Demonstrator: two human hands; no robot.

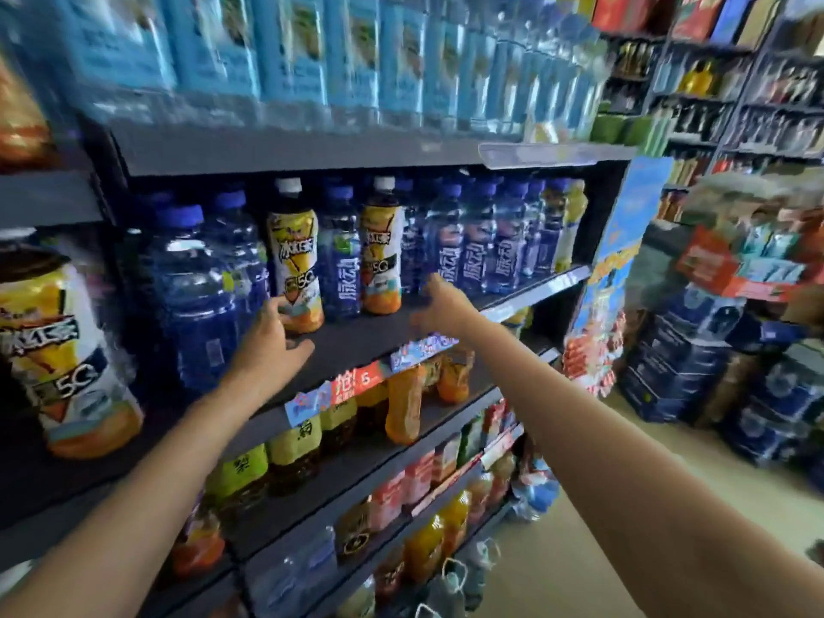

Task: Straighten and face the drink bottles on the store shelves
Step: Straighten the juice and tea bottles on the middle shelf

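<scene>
Drink shelf (356, 336), seen from the head camera. The left hand (267, 345) is curled round the base of a tea bottle (294, 260) with an orange-yellow label. The right hand (439, 307) is blurred, reaching at a blue bottle (443, 243); its grip cannot be told. Between the hands stand 1 blue and 1 more tea bottle (381, 256).

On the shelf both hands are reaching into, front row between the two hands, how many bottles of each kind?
Yellow-label tea bottles, white caps: 2
Blue bottles: 1
Total: 3

The left hand is at the base of the nearer tea bottle; the right hand reaches toward the blue bottles further along.
</scene>
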